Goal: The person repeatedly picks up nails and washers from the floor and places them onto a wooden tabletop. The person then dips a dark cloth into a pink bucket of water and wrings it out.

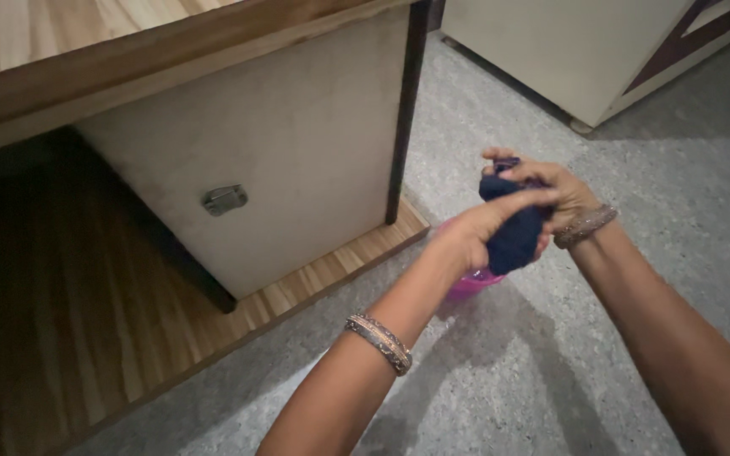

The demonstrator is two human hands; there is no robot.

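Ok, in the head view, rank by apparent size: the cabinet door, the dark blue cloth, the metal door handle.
1. cabinet door, by far the largest
2. dark blue cloth, bunched in both hands and nearer the camera
3. metal door handle, smallest

Your hands bunch a dark navy cloth [513, 232] over something bright pink [471, 285]. The floor [551, 371] is speckled grey; the cabinet panel [297, 143] is beige.

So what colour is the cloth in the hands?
Dark navy blue cloth, seen in the head view.
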